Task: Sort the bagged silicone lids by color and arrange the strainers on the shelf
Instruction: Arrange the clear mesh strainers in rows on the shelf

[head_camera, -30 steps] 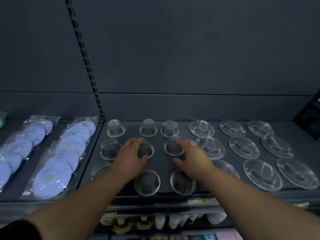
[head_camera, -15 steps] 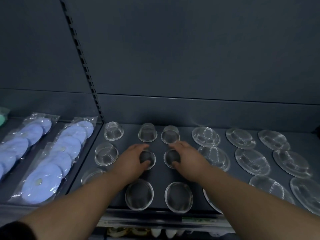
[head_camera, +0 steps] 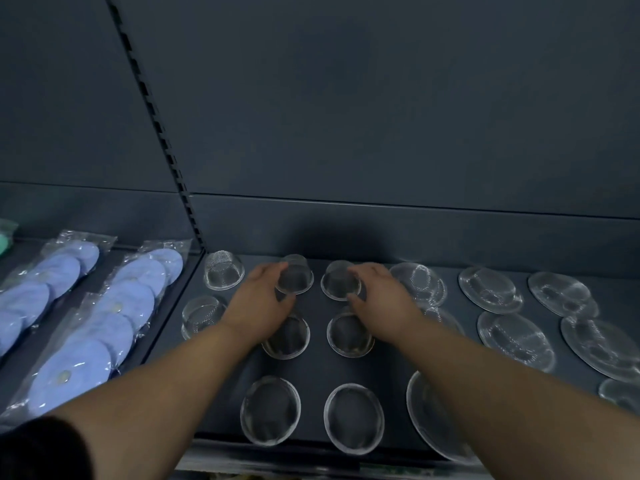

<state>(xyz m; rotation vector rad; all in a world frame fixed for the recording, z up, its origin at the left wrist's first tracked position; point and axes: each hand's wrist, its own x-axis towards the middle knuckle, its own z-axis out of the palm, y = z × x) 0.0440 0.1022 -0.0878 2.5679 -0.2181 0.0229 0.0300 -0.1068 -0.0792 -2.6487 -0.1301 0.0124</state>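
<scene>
Small mesh strainers stand upside down in rows on the dark shelf (head_camera: 315, 372). My left hand (head_camera: 259, 299) grips a back-row strainer (head_camera: 295, 279) between thumb and fingers. My right hand (head_camera: 382, 296) grips the neighbouring back-row strainer (head_camera: 339, 285) the same way. Two middle-row strainers (head_camera: 349, 336) sit just below my hands, the left one partly under my wrist. Two front strainers (head_camera: 270, 410) lie near the shelf edge. Bags of blue silicone lids (head_camera: 114, 317) lie in two rows on the left shelf.
Wide flat mesh strainers (head_camera: 490, 294) fill the right part of the shelf, some under my right forearm. A slotted upright (head_camera: 156, 123) divides the two shelf bays. A green item (head_camera: 5, 242) shows at the far left edge. The back panel rises right behind the strainers.
Both hands moved from the middle-row strainers back to the rear row and closed around the two back strainers. The camera view came closer to the shelf.
</scene>
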